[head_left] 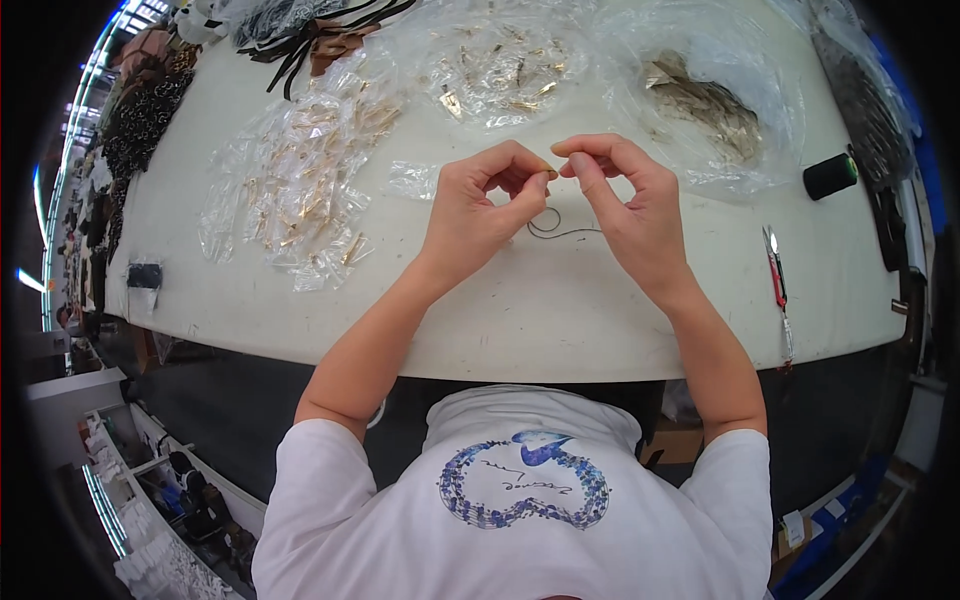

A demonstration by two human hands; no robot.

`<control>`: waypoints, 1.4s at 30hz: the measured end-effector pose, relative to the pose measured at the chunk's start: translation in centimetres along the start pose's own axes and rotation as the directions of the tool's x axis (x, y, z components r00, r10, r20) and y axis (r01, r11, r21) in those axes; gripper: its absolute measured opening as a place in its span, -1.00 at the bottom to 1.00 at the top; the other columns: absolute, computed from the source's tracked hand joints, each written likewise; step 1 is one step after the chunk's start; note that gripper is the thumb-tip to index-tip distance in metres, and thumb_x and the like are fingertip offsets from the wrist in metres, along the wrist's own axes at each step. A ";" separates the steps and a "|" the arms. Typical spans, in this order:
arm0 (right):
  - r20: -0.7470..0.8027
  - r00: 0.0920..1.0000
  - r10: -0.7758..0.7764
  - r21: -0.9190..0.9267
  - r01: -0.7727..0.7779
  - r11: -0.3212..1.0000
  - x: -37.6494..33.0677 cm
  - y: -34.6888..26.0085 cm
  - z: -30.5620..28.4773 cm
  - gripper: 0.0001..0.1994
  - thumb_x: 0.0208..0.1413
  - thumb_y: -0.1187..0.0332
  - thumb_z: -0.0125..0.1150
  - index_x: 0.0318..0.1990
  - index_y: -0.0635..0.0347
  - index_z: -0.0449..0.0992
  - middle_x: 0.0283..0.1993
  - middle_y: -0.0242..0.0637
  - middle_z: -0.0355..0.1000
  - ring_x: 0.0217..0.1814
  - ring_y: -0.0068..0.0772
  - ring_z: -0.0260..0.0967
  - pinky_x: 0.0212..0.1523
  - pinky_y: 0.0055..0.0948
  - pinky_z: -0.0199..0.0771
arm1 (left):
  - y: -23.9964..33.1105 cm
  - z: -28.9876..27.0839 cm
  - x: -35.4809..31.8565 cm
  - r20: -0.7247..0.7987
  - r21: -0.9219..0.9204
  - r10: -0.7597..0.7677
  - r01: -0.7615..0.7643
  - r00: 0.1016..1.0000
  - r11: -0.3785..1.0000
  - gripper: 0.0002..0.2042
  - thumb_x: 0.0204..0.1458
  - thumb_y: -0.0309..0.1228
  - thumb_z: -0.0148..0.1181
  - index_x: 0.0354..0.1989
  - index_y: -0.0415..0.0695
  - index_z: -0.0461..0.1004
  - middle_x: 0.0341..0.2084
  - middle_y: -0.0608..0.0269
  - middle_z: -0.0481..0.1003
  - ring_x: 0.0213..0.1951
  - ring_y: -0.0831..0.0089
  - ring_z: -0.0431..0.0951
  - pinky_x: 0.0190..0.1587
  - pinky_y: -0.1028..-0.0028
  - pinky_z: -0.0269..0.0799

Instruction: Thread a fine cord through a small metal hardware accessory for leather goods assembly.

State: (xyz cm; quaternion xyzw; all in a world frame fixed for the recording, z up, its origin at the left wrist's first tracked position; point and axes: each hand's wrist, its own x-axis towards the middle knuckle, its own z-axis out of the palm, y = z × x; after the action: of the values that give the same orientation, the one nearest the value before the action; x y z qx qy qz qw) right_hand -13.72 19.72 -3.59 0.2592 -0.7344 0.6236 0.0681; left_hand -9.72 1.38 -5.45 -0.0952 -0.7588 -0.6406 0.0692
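Observation:
Above the middle of the table, my left hand [478, 205] and my right hand [645, 215] meet at the fingertips. The left thumb and index finger pinch a tiny gold-coloured piece [551, 174], mostly covered by the fingertips. The right thumb and index finger are drawn together in a pinch right beside it; whatever lies between them is too small to make out. Below the hands a dark thread [560, 236] curls in a loop on the tabletop and runs under my right hand. A small clear plastic bag [412, 180] lies just left of my left hand.
Many small clear bags with gold-coloured parts [310, 190] are heaped at left. Farther back lie a plastic bag of gold pieces [500, 75], one of brown pieces [705, 105] and dark straps [335, 40]. Red-handled thread snips [776, 270] and a black thread spool [830, 176] are at right.

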 end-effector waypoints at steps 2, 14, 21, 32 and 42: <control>0.016 0.998 -0.065 -0.095 0.067 0.993 -0.2 -0.4 0.2 -0.88 0.12 0.50 0.26 -0.19 0.20 0.64 -0.34 -0.32 0.57 -0.31 -0.45 0.50 -0.29 -0.48 0.48 | 0.3 0.1 -0.5 -0.043 0.059 -0.015 0.018 0.999 0.998 -0.92 0.11 -0.57 0.18 -0.27 -0.27 0.57 -0.39 0.32 0.60 -0.35 0.65 0.57 -0.22 0.58 0.46; 0.214 0.920 -0.328 -0.539 0.391 0.746 -0.5 -0.2 0.2 -0.90 -0.06 0.51 0.30 -0.41 0.15 0.49 -0.46 -0.36 0.47 -0.40 -0.33 0.40 -0.38 -0.34 0.43 | 0.5 1.0 -1.0 0.013 0.394 0.189 -0.179 0.982 0.901 -0.95 0.02 -0.60 0.24 -0.34 -0.28 0.57 -0.50 0.31 0.57 -0.44 0.63 0.50 -0.36 0.58 0.42; 0.074 0.990 0.119 0.029 -0.121 0.992 0.2 -0.3 -0.4 -0.93 0.17 0.50 0.19 -0.22 0.24 0.56 -0.37 -0.32 0.54 -0.24 -0.49 0.50 -0.20 -0.51 0.47 | 0.6 0.0 -0.4 -0.049 0.058 0.015 -0.013 0.999 0.998 -0.92 0.05 -0.58 0.21 -0.29 -0.27 0.58 -0.48 0.32 0.58 -0.39 0.63 0.54 -0.30 0.57 0.44; 0.112 0.990 -0.090 -0.153 0.106 0.982 -1.3 -0.4 0.7 -0.88 0.08 0.56 0.30 -0.22 0.20 0.59 -0.30 -0.33 0.53 -0.26 -0.40 0.47 -0.20 -0.44 0.46 | 0.3 0.4 -1.2 -0.027 0.229 0.125 -0.116 0.992 0.966 -0.93 0.00 -0.58 0.22 -0.33 -0.24 0.57 -0.47 0.23 0.56 -0.46 0.53 0.53 -0.38 0.53 0.44; 0.189 0.980 -0.054 -0.341 0.117 0.933 -1.5 -1.0 1.4 -0.87 -0.01 0.61 0.30 -0.32 0.19 0.52 -0.36 -0.35 0.47 -0.31 -0.33 0.37 -0.27 -0.35 0.36 | -0.2 0.5 -2.4 -0.021 0.449 0.283 -0.244 0.959 0.860 -0.92 -0.06 -0.51 0.25 -0.47 -0.18 0.45 -0.55 0.20 0.46 -0.42 0.24 0.49 -0.39 0.28 0.42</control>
State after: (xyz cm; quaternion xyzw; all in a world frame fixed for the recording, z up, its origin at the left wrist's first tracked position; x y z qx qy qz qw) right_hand -11.63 18.75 -3.62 0.3289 -0.8247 0.4540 0.0747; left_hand -7.44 1.73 -6.26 -0.1522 -0.8603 -0.4397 0.2083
